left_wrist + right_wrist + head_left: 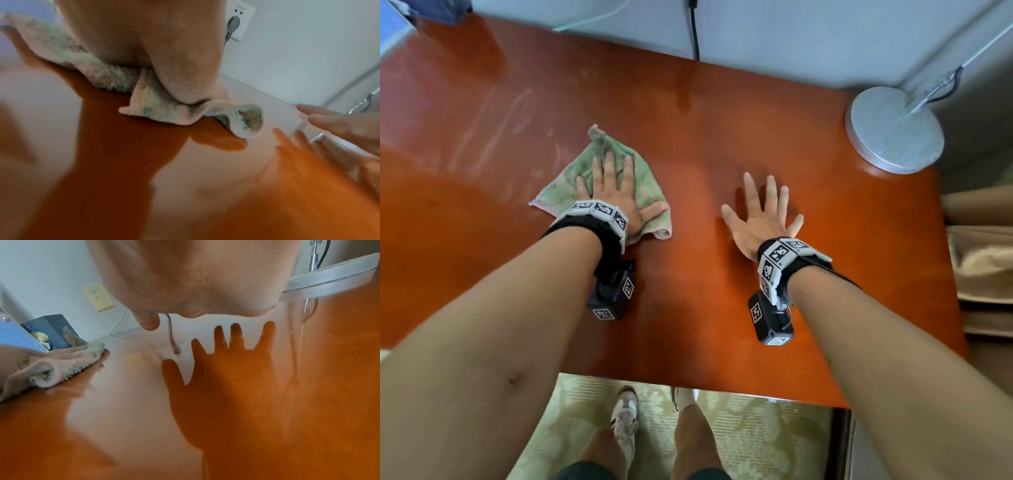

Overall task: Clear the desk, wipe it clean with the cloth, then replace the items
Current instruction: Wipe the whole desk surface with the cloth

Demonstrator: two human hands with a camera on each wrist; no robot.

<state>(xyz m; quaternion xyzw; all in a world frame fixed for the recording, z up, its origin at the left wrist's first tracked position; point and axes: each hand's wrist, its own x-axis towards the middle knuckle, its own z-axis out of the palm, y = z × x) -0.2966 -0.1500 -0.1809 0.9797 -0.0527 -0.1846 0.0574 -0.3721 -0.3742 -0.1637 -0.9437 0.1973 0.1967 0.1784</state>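
1. The left hand (613, 192) lies flat, fingers straight and spread, palm pressing the crumpled green and pink terry cloth (643, 178) onto the glossy reddish-brown wooden bench (722, 120). This grip is wide and clasps nothing.
2. In the left wrist view the cloth (156, 110) bulges out from under the heel of the palm, with one rolled corner lifted off the bench toward the right hand (341, 128).
3. The right hand (763, 219) is spread wide, fingers straight, just over or on the bare wood; whether it touches cannot be told. Its dark reflection shows below it in the right wrist view. This grip is also wide and holds nothing.
4. Between the two grips runs a strip of bare bench; the cloth's near corner stays apart from the right thumb.
5. Beyond the left grip, pale smeared streaks (493, 126) cross the wood up toward the far left corner.
6. Beyond and to the right of the right grip, the round silver metal lamp base (893, 130) sits at the bench's far right corner, near the right edge.
7. Behind both wrists the bench runs bare to its near edge, with patterned carpet (756, 442) below.
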